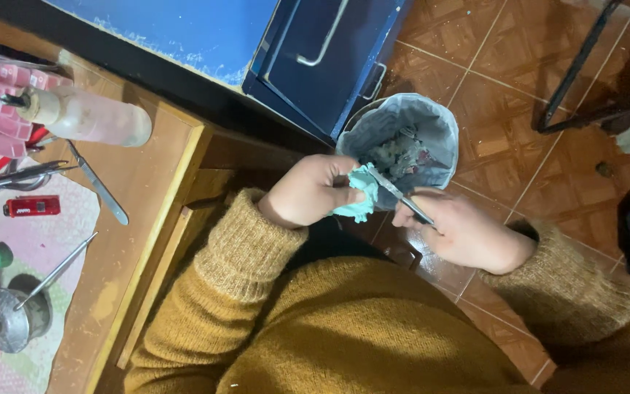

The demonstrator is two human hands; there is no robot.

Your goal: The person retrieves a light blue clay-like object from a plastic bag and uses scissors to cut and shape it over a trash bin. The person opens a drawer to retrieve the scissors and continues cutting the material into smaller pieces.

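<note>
Over the lined bin [432, 124] on the floor, my left hand [308, 191] pinching teal wad [359, 193], right hand [461, 230] gripping metal spatula [397, 193] against it

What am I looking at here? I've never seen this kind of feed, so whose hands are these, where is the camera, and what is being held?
There is one picture, from a camera worn on a person's head, looking down past their mustard sweater. No machine: just two bare hands. The left hand grips a crumpled light-blue cloth. The right hand holds a thin metal tool whose tip lies against the cloth. Both hover over a lined waste bin on the tiled floor. To the left is a wooden table carrying a plastic squeeze bottle, a flat metal spatula, a red lighter and a small metal burner.
</note>
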